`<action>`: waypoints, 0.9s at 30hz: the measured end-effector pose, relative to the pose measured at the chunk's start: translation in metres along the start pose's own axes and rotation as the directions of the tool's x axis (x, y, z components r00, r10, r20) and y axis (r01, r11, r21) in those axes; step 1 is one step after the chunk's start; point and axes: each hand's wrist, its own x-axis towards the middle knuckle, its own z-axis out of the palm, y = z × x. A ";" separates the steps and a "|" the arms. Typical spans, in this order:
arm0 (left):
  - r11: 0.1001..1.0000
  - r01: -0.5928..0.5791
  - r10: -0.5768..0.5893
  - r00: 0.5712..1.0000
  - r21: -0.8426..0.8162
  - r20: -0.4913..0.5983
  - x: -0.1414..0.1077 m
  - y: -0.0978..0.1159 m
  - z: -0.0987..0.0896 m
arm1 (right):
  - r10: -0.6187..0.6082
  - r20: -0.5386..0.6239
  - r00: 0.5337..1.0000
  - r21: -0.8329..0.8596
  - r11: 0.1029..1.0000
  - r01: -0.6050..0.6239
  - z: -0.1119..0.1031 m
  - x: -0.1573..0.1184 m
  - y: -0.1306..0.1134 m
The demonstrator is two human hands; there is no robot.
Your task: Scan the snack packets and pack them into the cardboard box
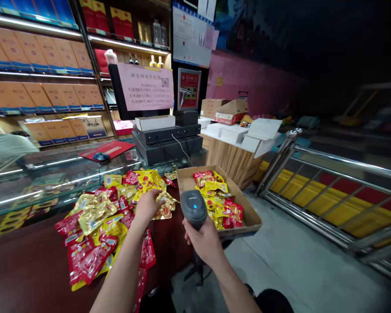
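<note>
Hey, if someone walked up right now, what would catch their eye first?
Probably the heap of red and gold snack packets spread over the dark counter, where the left hand touches a gold one. Next, the grey barcode scanner gripped in the right hand, beside a cardboard box holding more packets.

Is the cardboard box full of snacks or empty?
Partly full. The box lies open on top, with red and yellow packets piled inside, and bare cardboard shows at its near-left end.
</note>
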 end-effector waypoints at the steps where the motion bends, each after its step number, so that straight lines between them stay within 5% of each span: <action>1: 0.996 -0.004 0.000 0.999 0.087 0.048 -0.003 -0.007 0.002 | 0.003 0.007 1.000 0.000 1.000 -0.003 0.003 0.000 0.002; 8: 0.871 -0.226 0.161 0.970 0.436 0.181 -0.013 -0.026 0.021 | -0.005 0.031 1.000 -0.006 1.000 0.006 0.013 -0.001 0.007; 17: 0.783 -0.449 0.378 0.893 0.430 0.244 0.012 -0.040 0.009 | -0.040 0.043 0.998 -0.061 0.997 0.043 -0.010 0.007 -0.005; 22: 0.818 -0.464 0.444 0.885 0.341 0.139 0.028 -0.032 -0.012 | -0.049 -0.014 0.999 -0.054 0.997 0.048 -0.030 0.003 -0.003; 27: 0.855 -0.518 0.515 0.844 0.017 -0.151 0.028 0.019 -0.013 | 0.003 -0.070 0.998 0.027 1.000 -0.001 -0.048 -0.002 -0.004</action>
